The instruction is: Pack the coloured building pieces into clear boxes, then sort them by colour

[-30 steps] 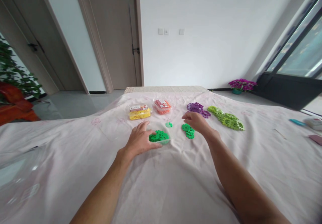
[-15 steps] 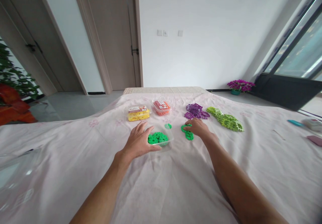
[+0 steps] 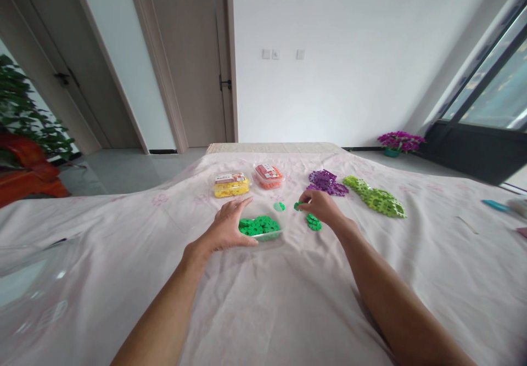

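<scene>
A clear plastic box (image 3: 275,235) holding several green snowflake discs (image 3: 259,226) stands on the cloth before me. My left hand (image 3: 230,226) clasps its left side, thumb at the near edge and fingers toward the far edge. To the right of the box, my right hand (image 3: 320,204) pinches a green snowflake disc (image 3: 297,206) between thumb and fingertips. Just below that hand lies a small overlapping group of green discs (image 3: 314,223). One more green disc (image 3: 279,206) sits beyond the box's far right corner.
Behind are a yellow-filled box (image 3: 231,186) and an orange-filled box (image 3: 268,176). Joined purple pieces (image 3: 326,182) and light green pieces (image 3: 375,197) lie to the right. A transparent plastic bag (image 3: 33,289) is at left; a blue object (image 3: 496,206) lies far right.
My right hand has lifted slightly away from the green discs, drawing one disc apart from the group. My left hand stays at the box. The view has shifted slightly.
</scene>
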### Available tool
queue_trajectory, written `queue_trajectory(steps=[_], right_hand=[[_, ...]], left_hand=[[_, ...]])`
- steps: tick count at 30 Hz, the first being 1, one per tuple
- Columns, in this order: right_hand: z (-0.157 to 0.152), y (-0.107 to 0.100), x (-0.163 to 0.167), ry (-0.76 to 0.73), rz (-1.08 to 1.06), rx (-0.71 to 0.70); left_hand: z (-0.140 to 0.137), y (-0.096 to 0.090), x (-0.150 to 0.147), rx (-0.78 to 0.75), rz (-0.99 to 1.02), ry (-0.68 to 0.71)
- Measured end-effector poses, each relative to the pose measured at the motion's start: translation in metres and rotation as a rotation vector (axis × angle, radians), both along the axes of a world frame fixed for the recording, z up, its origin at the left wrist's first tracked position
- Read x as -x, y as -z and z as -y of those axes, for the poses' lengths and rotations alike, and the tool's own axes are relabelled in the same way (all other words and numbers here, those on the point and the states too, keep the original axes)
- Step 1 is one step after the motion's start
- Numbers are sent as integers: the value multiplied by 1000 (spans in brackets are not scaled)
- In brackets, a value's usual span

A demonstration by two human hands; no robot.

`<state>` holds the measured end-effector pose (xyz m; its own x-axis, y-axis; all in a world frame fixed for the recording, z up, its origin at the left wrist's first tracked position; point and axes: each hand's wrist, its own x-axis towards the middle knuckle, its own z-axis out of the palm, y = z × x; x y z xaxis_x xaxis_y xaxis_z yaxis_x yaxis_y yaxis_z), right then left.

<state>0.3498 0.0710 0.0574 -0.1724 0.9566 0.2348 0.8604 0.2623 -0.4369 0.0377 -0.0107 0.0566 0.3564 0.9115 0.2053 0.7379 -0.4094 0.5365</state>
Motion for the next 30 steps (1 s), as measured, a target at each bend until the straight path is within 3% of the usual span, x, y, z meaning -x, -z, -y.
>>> queue_trajectory(steps=[6, 12, 14, 17, 22, 26, 30], right_hand=[[27, -15, 53, -146, -262, -230], [43, -10, 75, -425, -161, -165], [38, -13, 64, -365, -91, -175], [23, -17, 35, -159, 29, -166], [0, -11, -20, 141, 251, 15], [-7, 3, -40, 219, 367, 166], [-11, 14, -44, 195, 341, 180]], left_hand=[[0, -2, 5, 36, 9, -6], [-1, 1, 3, -5, -24, -8], [-1, 1, 4, -3, -33, -4], [-2, 2, 4, 2, -40, 6], [-3, 6, 5, -9, -38, 14], [-2, 4, 4, 12, -47, 11], [-1, 3, 3, 37, -58, 2]])
